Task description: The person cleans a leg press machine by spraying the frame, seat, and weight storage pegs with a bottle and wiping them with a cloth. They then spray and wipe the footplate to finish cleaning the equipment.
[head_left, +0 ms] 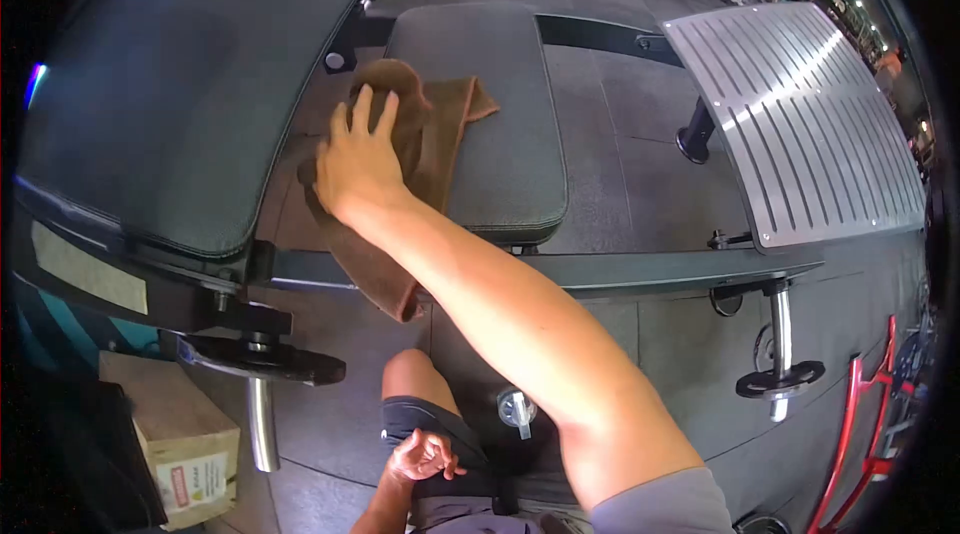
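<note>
My right hand lies over a brown cloth, its fingers spread on the bunched part and holding it. The cloth covers the left side of a black padded seat, and one end hangs down past the front frame bar. On the left stands a large padded backrest, close to my right hand but apart from it. Low in the view, my left hand rests near my thigh with loosely curled fingers and nothing seen in it.
A ridged metal footplate stands on the right of the machine. Weight plates sit on posts at the left and right. A cardboard box is at lower left, a red metal frame at lower right.
</note>
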### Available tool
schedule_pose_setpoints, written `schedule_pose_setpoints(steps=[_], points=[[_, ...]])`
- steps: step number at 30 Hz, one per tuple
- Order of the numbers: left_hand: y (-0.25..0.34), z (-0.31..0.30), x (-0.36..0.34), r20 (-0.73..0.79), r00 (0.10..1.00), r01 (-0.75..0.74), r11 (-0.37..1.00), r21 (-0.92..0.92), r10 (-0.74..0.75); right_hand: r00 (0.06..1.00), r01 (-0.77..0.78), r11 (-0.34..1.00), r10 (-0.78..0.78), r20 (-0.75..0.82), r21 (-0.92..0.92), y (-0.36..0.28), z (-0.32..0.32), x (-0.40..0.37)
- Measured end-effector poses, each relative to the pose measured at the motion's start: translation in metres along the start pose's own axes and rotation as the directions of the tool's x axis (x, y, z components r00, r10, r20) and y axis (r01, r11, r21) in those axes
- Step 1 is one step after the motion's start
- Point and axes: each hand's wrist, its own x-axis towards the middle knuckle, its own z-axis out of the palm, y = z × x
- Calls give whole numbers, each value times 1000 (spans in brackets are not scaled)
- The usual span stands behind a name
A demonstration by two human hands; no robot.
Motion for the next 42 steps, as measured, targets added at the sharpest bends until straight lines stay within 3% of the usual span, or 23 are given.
schedule_pose_setpoints(steps=[4,7,10,13,14,18,19,22,23,25,28,30,35,42], points=[[0,-1,-7,16,1000,-20,1000,-15,20,993,86,994,-81,-88,61,4,-34,-65],[1,-5,-7,26,1000,15,1000,-25,-15,1000,-23,992,20,-22,-127,6,-53,-116],[2,4,-2,64,998,26,999,-29,-25,985,-163,971,172,35,-176,38,-78,-148],[-3,-4,-5,64,998,12,999,-47,-9,923,-382,922,377,81,62,79,-85,-136],[-4,-4,-5,71,997,21,999,-46,-18,885,-457,888,446,136,60,90,-85,-121],[1,-1,-3,84,996,33,999,-37,-30,815,-577,815,571,101,52,150,-46,-55],[2,-1,-2,83,996,26,999,-38,-23,806,-586,810,586,90,-26,154,-37,-39],[1,-3,0,51,998,26,996,-83,-22,969,-199,969,216,116,-145,151,-25,-19],[3,-2,6,111,994,25,995,-92,-15,994,-67,991,76,78,-116,163,-15,-13],[3,1,10,78,997,5,994,-109,3,995,-82,993,87,48,-88,198,2,19],[10,2,18,70,998,18,992,-125,-10,904,-381,878,420,84,-290,209,16,74],[14,4,20,36,999,41,991,-124,-37,865,-451,825,498,60,-341,192,28,86],[17,-1,21,20,999,45,991,-130,-43,973,-172,969,196,124,-179,143,16,35],[17,3,18,-84,991,101,992,-69,-107,997,-32,995,25,68,100,70,-55,-79]])
